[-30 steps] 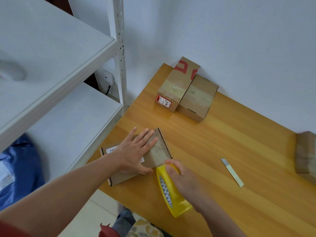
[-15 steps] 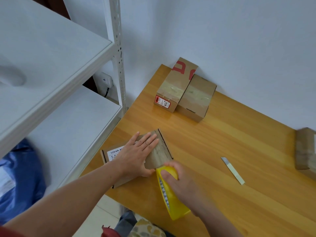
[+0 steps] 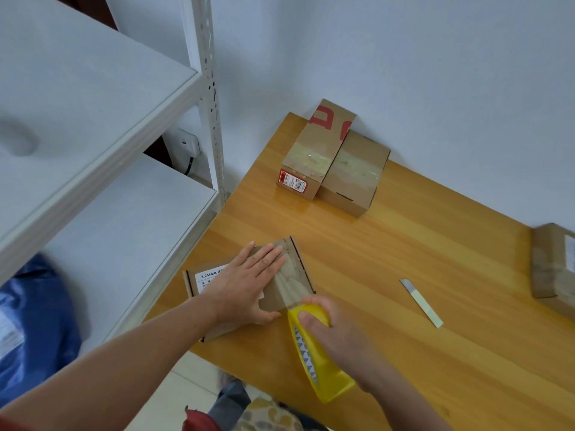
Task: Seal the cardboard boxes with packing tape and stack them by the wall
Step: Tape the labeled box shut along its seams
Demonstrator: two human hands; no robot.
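On the table, left hand presses flat-fingered on the box; right hand clamps the tape roll. Slack could wrinkle the strip.

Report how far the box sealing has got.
Done: two taped boxes, the red-printed box and the plain box, sit side by side at the wall. In hand: the left hand presses the flat box while the right hand grips the yellow tape roll, a strip running across the box's top. Left: cutting that strip, moving this box to the wall, and the box at the right edge, too blurred to judge.
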